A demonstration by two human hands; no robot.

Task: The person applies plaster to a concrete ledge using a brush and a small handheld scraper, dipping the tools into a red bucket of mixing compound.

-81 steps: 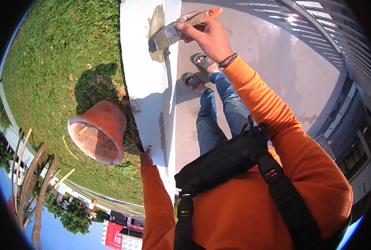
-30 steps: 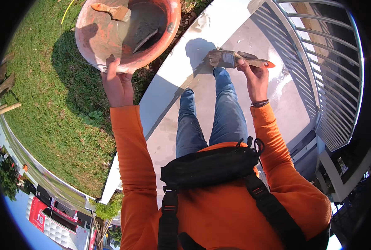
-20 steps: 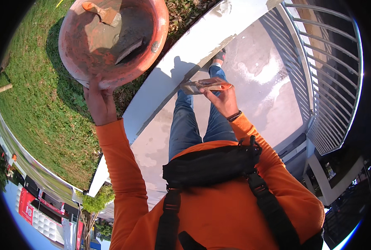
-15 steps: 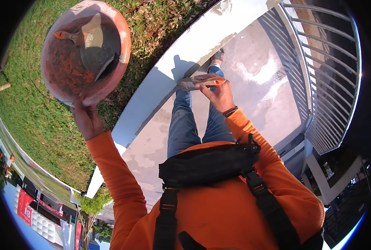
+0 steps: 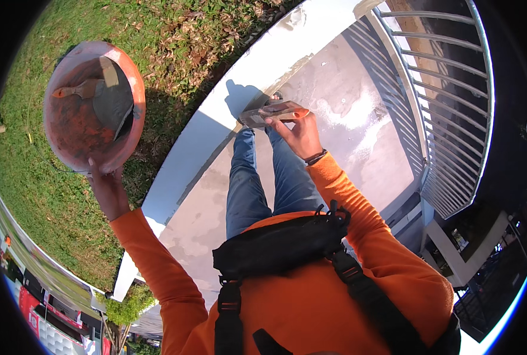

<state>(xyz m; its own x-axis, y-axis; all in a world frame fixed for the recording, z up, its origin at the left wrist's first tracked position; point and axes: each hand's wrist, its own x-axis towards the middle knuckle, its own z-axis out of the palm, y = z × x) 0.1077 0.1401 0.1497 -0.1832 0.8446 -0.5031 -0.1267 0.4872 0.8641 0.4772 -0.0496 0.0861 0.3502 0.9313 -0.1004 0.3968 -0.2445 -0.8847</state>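
Note:
On the left, my left hand (image 5: 108, 188) is closed on the near rim of an orange, mortar-stained bucket (image 5: 137, 83), fingers partly hidden. Grey wet mix (image 5: 111, 105) lies in the bucket, with a brush-like tool (image 5: 77, 90) with an orange handle resting in it and a dark flat edge beside it. My right hand (image 5: 299, 133) grips a flat mortar-caked tool (image 5: 254, 118) with an orange handle; whether it is a brush or a trowel I cannot tell. Its grey end is over the inner edge of a white low wall (image 5: 201, 127).
Grass with dry leaves (image 5: 174, 41) lies beyond the wall on the left. My legs (image 5: 287, 171) stand on a grey patchy floor (image 5: 346, 100). A metal railing (image 5: 447, 77) curves along the right. A black bag (image 5: 281, 245) is strapped across my front.
The bucket and my left hand sit lower and further left, and the bucket looks smaller. My right hand and its tool have shifted slightly left in view. The whole view has moved a little.

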